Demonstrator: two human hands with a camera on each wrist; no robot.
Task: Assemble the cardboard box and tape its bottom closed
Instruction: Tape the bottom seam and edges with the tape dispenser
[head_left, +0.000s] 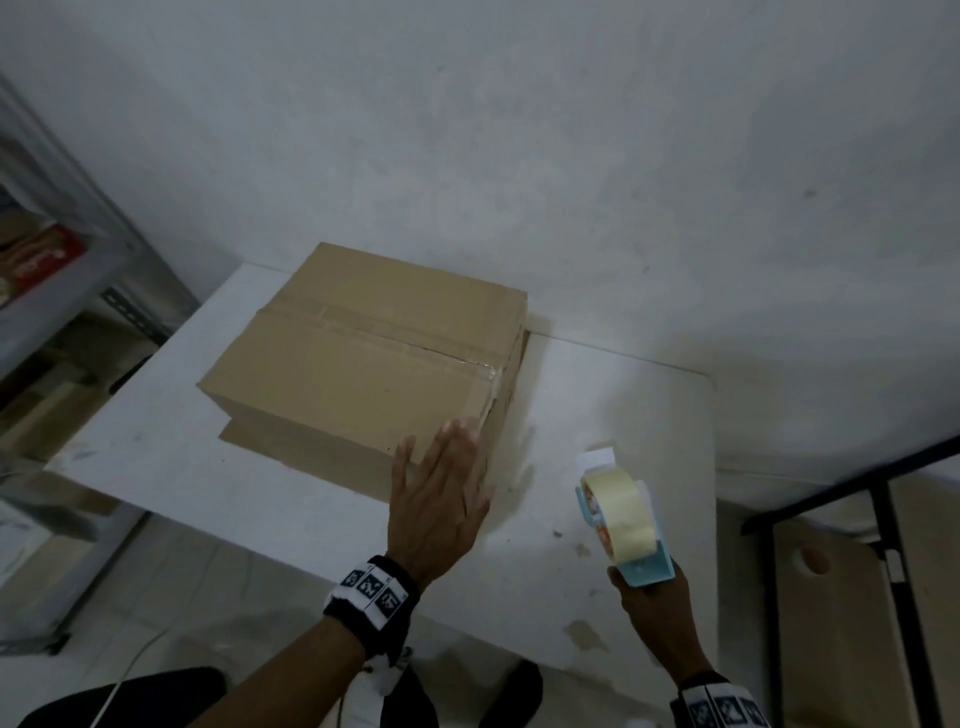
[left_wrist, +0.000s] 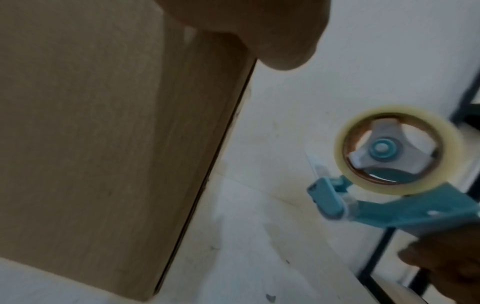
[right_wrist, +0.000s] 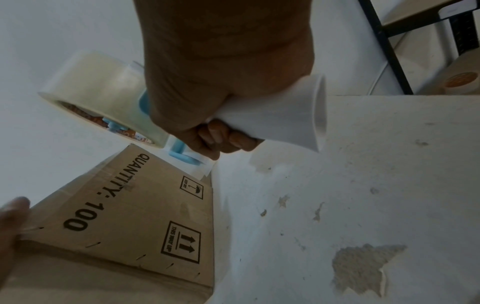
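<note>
A brown cardboard box (head_left: 363, 358) stands on the white table (head_left: 623, 405), flaps shut on top, with clear tape (head_left: 480, 371) along the middle seam and down its right side. My left hand (head_left: 447, 467) lies flat with straight fingers against the box's near right corner. My right hand (head_left: 654, 597) grips the handle of a blue tape dispenser (head_left: 618, 514) with a clear roll, held above the table to the right of the box, apart from it. In the right wrist view, the box side (right_wrist: 130, 216) reads "QUANTITY: 100", and my fingers (right_wrist: 221, 135) curl round the white handle (right_wrist: 285, 115).
A grey metal shelf (head_left: 78, 270) with goods stands at the left. A black-framed rack (head_left: 883, 499) with cardboard stands at the right. A white wall rises right behind the table. The table's paint is chipped (right_wrist: 363, 267) near its front edge.
</note>
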